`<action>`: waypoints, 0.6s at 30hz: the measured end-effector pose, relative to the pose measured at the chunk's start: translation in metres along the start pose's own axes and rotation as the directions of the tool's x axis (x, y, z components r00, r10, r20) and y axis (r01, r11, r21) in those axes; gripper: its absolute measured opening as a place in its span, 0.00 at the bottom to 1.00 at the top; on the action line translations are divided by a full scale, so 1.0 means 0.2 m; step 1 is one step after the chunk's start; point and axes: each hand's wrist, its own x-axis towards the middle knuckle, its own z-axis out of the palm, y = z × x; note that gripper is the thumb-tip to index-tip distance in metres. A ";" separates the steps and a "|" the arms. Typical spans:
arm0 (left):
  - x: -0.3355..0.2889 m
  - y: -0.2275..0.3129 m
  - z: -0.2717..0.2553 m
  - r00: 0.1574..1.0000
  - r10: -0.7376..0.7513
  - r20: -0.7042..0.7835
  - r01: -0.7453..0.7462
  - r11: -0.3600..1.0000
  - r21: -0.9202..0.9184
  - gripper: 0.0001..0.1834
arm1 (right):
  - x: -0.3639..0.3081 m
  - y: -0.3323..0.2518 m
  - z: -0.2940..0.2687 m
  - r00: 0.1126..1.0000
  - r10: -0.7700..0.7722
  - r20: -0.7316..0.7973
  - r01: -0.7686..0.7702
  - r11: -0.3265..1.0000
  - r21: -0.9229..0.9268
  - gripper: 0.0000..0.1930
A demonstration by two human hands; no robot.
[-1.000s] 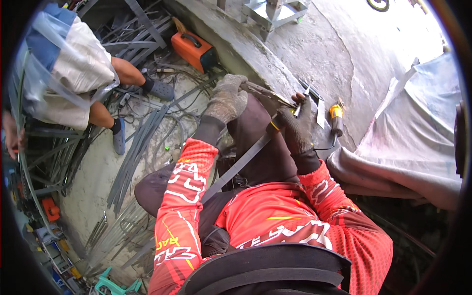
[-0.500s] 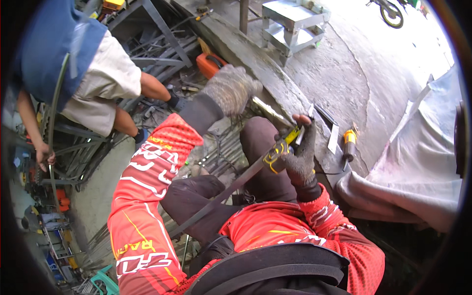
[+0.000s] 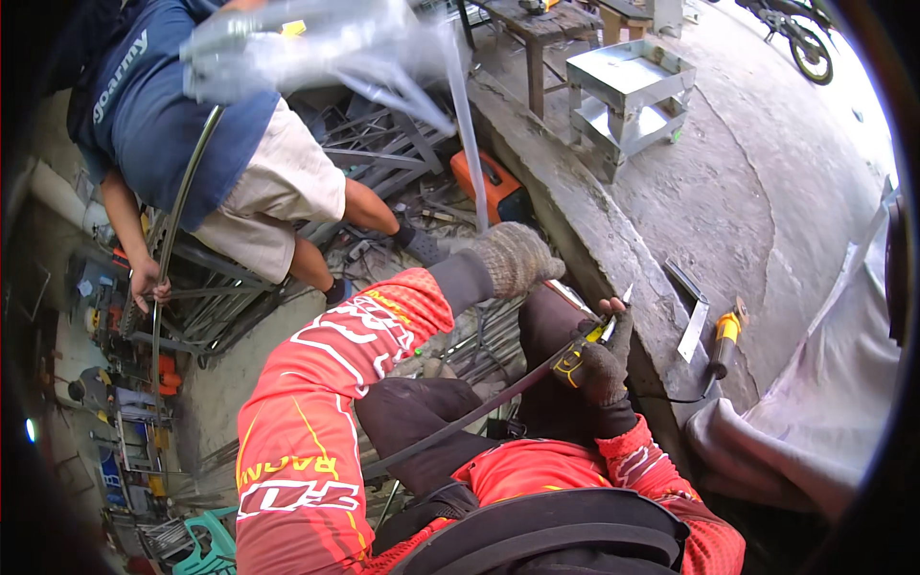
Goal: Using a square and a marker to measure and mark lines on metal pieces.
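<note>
My left hand (image 3: pixel 517 259), in a grey-brown knitted glove, reaches out beyond my knee with its fingers curled. Whatever they may hold is hidden; a pale strip (image 3: pixel 567 292) lies just beside the fingertips. In my right hand (image 3: pixel 609 369), gloved in dark grey with bare fingertips showing, is a yellow and black tape measure (image 3: pixel 569 366). A slim pale pointed tool (image 3: pixel 628 293) sticks up from the same hand; its kind is unclear. One long dark flat strip (image 3: pixel 460 422) slants across my lap up to the tape measure.
A person in a blue shirt (image 3: pixel 182 125) stands at left, gripping a long thin bar (image 3: pixel 177 220). Blurred translucent material (image 3: pixel 287 57) hangs at top. An orange case (image 3: pixel 491 187) sits by the concrete ledge (image 3: pixel 575 201). Right: a metal square (image 3: pixel 692 326), a yellow-black tool (image 3: pixel 725 345), grey cloth (image 3: pixel 795 412).
The whole view has shifted, so the surroundings appear farther right and lower. My left hand has come closer to my right hand. Blurred translucent material has come into view at the top.
</note>
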 end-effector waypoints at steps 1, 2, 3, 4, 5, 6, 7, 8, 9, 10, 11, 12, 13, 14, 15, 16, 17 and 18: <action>0.00 0.00 0.02 1.000 -0.002 0.004 0.002 1.000 0.001 0.09 | 0.01 0.01 -0.01 1.000 0.002 0.001 -0.002 1.000 0.003 0.44; 0.01 0.01 0.03 0.999 -0.029 0.023 0.030 1.000 -0.002 0.09 | 0.01 0.03 -0.02 1.000 -0.006 -0.005 0.005 1.000 -0.018 0.44; 0.02 0.01 0.05 0.998 -0.056 0.041 0.057 0.998 -0.006 0.09 | 0.01 0.03 -0.03 1.000 -0.013 -0.012 0.013 0.999 -0.041 0.44; 0.03 0.01 0.06 0.998 -0.056 0.042 0.056 0.998 -0.006 0.09 | 0.02 0.03 -0.03 1.000 -0.013 -0.013 0.012 0.999 -0.041 0.44; 0.03 0.01 0.07 0.994 -0.076 0.077 0.076 0.997 0.003 0.10 | 0.01 0.04 -0.03 1.000 -0.014 -0.022 0.013 0.998 -0.068 0.44; 0.04 0.01 0.09 0.989 -0.096 0.111 0.095 0.995 0.013 0.10 | 0.01 0.04 -0.03 0.999 -0.016 -0.032 0.013 0.995 -0.095 0.44; 0.04 0.01 0.08 0.989 -0.094 0.111 0.093 0.996 0.013 0.10 | 0.02 0.04 -0.03 0.999 -0.017 -0.033 0.014 0.995 -0.095 0.44; 0.04 0.02 0.07 0.987 -0.102 0.127 0.103 0.995 -0.002 0.10 | 0.02 0.04 -0.04 1.000 -0.005 -0.031 0.002 0.996 -0.094 0.44; 0.05 0.03 0.07 0.983 -0.110 0.144 0.114 0.993 -0.016 0.11 | 0.02 0.04 -0.05 1.000 0.007 -0.028 -0.010 0.995 -0.095 0.44; 0.05 0.03 0.08 0.984 -0.107 0.144 0.111 0.994 -0.018 0.11 | 0.02 0.05 -0.05 0.999 0.007 -0.031 -0.010 0.995 -0.095 0.44; 0.05 0.04 0.08 0.983 -0.111 0.145 0.117 0.993 -0.032 0.11 | 0.03 0.05 -0.05 0.999 0.023 -0.034 -0.026 0.995 -0.097 0.44; 0.05 0.04 0.09 0.983 -0.113 0.146 0.121 0.991 -0.048 0.12 | 0.03 0.05 -0.06 0.999 0.038 -0.038 -0.042 0.994 -0.099 0.44; 0.07 0.05 0.09 0.984 -0.108 0.143 0.116 0.992 -0.046 0.12 | 0.03 0.05 -0.06 0.999 0.033 -0.042 -0.037 0.994 -0.100 0.44; 0.08 0.06 0.09 0.974 -0.123 0.189 0.130 0.991 -0.028 0.12 | 0.03 0.05 -0.06 0.997 0.038 -0.062 -0.043 0.995 -0.089 0.44; 0.09 0.08 0.08 0.962 -0.138 0.235 0.143 0.990 -0.008 0.12 | 0.03 0.04 -0.06 0.996 0.042 -0.082 -0.049 0.996 -0.078 0.43; 0.10 0.08 0.10 0.964 -0.133 0.231 0.139 0.990 -0.011 0.12 | 0.03 0.03 -0.05 0.995 0.057 -0.079 -0.062 0.996 -0.068 0.43; 0.09 0.06 0.15 0.967 -0.145 0.211 0.151 0.989 -0.010 0.11 | 0.03 0.03 -0.05 0.995 0.053 -0.079 -0.059 0.996 -0.070 0.43; 0.09 0.05 0.19 0.969 -0.158 0.191 0.162 0.987 -0.009 0.11 | 0.03 0.04 -0.04 0.997 0.033 -0.072 -0.042 0.992 -0.121 0.42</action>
